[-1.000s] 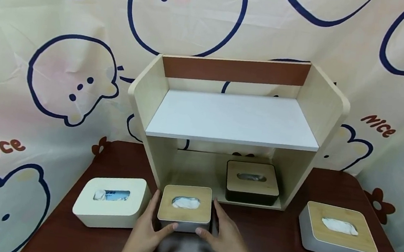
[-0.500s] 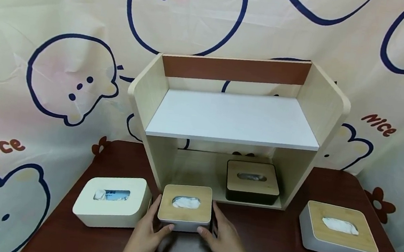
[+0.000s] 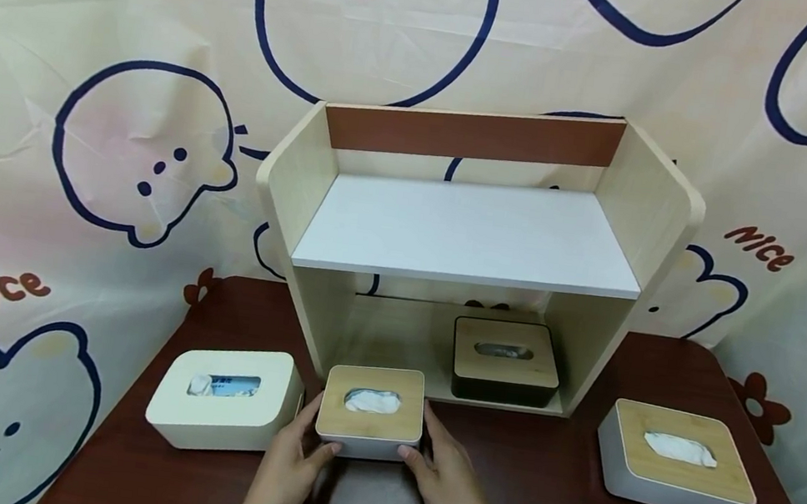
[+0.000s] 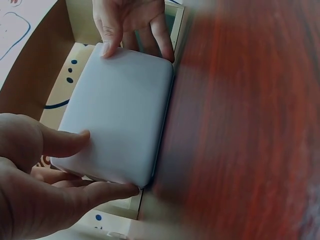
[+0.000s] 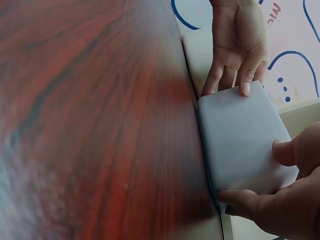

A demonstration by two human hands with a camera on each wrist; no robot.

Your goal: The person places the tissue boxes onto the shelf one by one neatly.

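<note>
A small tissue box with a light wooden lid and pale grey sides sits at the front edge of the shelf unit, left of its middle. A white tissue shows in its oval slot. My left hand grips its left side and my right hand its right side, both thumbs on the front face. In the left wrist view the box's smooth grey front shows between the left hand and the right hand. The right wrist view shows the same grey face beside the right hand.
The two-level shelf unit has a white upper board. A dark-sided tissue box with a wooden lid stands on its lower level, right. A white tissue box lies left of my left hand, and another wooden-lidded tissue box stands at the table's right.
Both thumbs have shifted slightly outward on the front of the small tissue box, and a little more of that front shows. The head view has tilted slightly. The other boxes stay put.
</note>
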